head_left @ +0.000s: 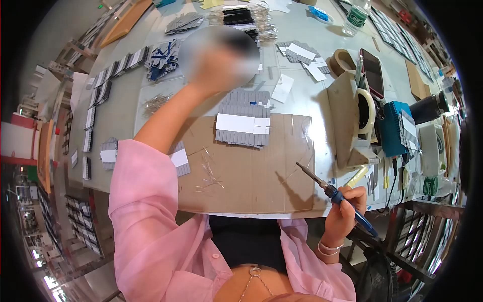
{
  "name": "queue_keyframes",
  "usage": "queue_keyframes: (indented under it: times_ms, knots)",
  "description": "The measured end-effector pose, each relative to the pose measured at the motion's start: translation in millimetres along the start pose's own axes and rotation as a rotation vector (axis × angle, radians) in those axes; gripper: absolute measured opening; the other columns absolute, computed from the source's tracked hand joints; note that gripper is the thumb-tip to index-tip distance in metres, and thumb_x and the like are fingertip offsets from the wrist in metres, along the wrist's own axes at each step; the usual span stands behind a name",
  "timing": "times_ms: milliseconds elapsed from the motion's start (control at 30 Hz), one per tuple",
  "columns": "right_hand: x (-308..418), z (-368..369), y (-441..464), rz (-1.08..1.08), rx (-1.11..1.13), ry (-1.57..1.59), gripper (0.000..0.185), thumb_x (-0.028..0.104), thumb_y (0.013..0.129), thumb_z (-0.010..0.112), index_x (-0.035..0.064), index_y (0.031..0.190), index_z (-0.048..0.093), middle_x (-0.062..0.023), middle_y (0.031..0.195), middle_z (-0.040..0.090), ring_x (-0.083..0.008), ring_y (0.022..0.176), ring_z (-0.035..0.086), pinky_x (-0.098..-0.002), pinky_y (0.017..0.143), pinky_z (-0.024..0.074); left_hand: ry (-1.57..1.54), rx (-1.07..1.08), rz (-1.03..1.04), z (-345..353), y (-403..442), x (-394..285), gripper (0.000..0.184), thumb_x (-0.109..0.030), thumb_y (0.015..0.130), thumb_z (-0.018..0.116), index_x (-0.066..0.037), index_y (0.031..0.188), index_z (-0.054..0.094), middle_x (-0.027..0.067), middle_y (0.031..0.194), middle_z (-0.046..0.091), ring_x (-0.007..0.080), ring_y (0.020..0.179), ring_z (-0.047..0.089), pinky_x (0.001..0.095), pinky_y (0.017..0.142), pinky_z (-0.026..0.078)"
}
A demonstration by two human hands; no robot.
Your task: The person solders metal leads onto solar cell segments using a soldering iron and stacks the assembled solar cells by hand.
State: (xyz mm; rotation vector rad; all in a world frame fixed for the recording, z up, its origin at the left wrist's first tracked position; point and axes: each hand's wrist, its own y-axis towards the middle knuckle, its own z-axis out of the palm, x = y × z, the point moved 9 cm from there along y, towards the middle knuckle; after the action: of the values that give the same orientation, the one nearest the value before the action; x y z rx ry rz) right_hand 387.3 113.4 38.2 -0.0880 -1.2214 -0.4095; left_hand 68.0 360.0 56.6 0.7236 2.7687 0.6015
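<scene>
My right hand [347, 209] grips a soldering iron [332, 193] with a blue handle, its metal tip pointing up and left above a brown cardboard sheet [246, 186]. My left hand [219, 65] reaches to the far middle of the table; a blurred patch covers it, so its fingers and anything in them are hidden. Between the hands, a row of grey strips [241, 138] lies on the cardboard's back edge with a white card [235, 123] across it. Thin wires [209, 173] are scattered on the cardboard's left part.
Grey strip stacks [185, 23] and blue pieces [163, 59] lie at the back left. On the right stand a wooden holder [344, 116] with a tape roll [366, 111], a teal box [393, 128] and a dark cylinder [427, 108]. A plastic bottle [356, 17] stands at the back.
</scene>
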Motion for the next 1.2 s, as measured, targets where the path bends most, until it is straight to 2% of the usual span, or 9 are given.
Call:
queue_keyframes:
  times_ms: [100, 233, 433, 533, 633, 733, 800, 933, 1200]
  knots:
    - [1, 4, -1, 0.019, 0.050, -0.009, 0.024, 0.017, 0.078, 0.062, 0.0031, 0.086, 0.043, -0.0038, 0.069, 0.042, -0.0113, 0.064, 0.038, -0.0239, 0.062, 0.0331, -0.072, 0.127, -0.185, 9, -3, 15, 0.045, -0.037, 0.069, 0.079, -0.020, 0.110, 0.069, 0.0019, 0.119, 0.060, 0.0230, 0.119, 0.050, 0.0512, 0.104, 0.026]
    - [4, 4, -4, 0.030, 0.039, -0.020, 0.025, 0.017, 0.078, 0.062, 0.0032, 0.085, 0.043, -0.0035, 0.069, 0.042, -0.0110, 0.063, 0.036, -0.0242, 0.061, 0.0318, -0.062, 0.239, -0.327, 14, -7, 25, 0.059, -0.044, 0.064, 0.082, -0.020, 0.115, 0.066, 0.0061, 0.122, 0.057, 0.0271, 0.121, 0.048, 0.0487, 0.098, 0.032]
    - [7, 1, -7, 0.013, 0.040, -0.027, 0.025, 0.017, 0.078, 0.063, 0.0032, 0.084, 0.043, -0.0033, 0.070, 0.042, -0.0109, 0.063, 0.036, -0.0245, 0.061, 0.0316, -0.022, 0.233, -0.375, 18, -14, 31, 0.055, -0.045, 0.067, 0.080, -0.017, 0.112, 0.065, 0.0067, 0.118, 0.057, 0.0290, 0.120, 0.048, 0.0478, 0.096, 0.035]
    - [10, 1, -9, -0.008, 0.047, -0.025, 0.025, 0.018, 0.079, 0.062, 0.0031, 0.084, 0.043, -0.0037, 0.070, 0.042, -0.0111, 0.064, 0.037, -0.0247, 0.061, 0.0320, -0.144, 0.157, -0.369, 7, -14, 27, 0.046, -0.041, 0.073, 0.077, -0.016, 0.109, 0.065, 0.0070, 0.120, 0.058, 0.0283, 0.120, 0.049, 0.0470, 0.099, 0.035]
    - [10, -1, -10, -0.012, 0.046, -0.027, 0.025, 0.018, 0.079, 0.062, 0.0027, 0.084, 0.043, -0.0041, 0.070, 0.042, -0.0113, 0.064, 0.037, -0.0246, 0.061, 0.0324, -0.289, 0.223, -0.137, 2, -21, -5, 0.041, -0.037, 0.079, 0.073, -0.013, 0.111, 0.065, 0.0078, 0.126, 0.058, 0.0267, 0.122, 0.049, 0.0469, 0.103, 0.033]
    - [9, 1, -10, 0.009, 0.044, -0.006, 0.025, 0.017, 0.079, 0.063, 0.0026, 0.085, 0.044, -0.0031, 0.069, 0.042, -0.0103, 0.063, 0.035, -0.0236, 0.058, 0.0300, -0.356, 0.380, 0.141, 6, -35, -47, 0.050, -0.039, 0.082, 0.070, -0.010, 0.122, 0.060, 0.0109, 0.132, 0.055, 0.0262, 0.128, 0.045, 0.0470, 0.108, 0.029]
    - [10, 9, -10, 0.023, 0.059, 0.025, 0.024, 0.016, 0.078, 0.064, 0.0028, 0.084, 0.044, -0.0013, 0.068, 0.040, -0.0083, 0.061, 0.033, -0.0221, 0.053, 0.0256, -0.278, 0.396, 0.137, 2, -43, -62, 0.058, -0.041, 0.084, 0.067, -0.009, 0.130, 0.053, 0.0122, 0.134, 0.053, 0.0268, 0.130, 0.043, 0.0478, 0.110, 0.026]
    - [19, 11, -16, -0.020, 0.045, 0.024, 0.025, 0.017, 0.078, 0.064, 0.0027, 0.084, 0.044, -0.0015, 0.068, 0.041, -0.0080, 0.060, 0.034, -0.0217, 0.053, 0.0261, -0.177, 0.482, 0.086, 7, -50, -65, 0.066, -0.043, 0.087, 0.063, -0.011, 0.140, 0.044, 0.0135, 0.136, 0.051, 0.0275, 0.133, 0.041, 0.0495, 0.113, 0.020]
    - [20, -7, -22, -0.039, -0.002, -0.012, 0.026, 0.018, 0.078, 0.065, 0.0024, 0.083, 0.045, -0.0009, 0.066, 0.041, -0.0078, 0.058, 0.033, -0.0217, 0.053, 0.0258, -0.203, 0.433, 0.037, 6, -64, -71, 0.063, -0.040, 0.086, 0.064, -0.013, 0.140, 0.043, 0.0121, 0.137, 0.050, 0.0283, 0.130, 0.043, 0.0505, 0.111, 0.021]
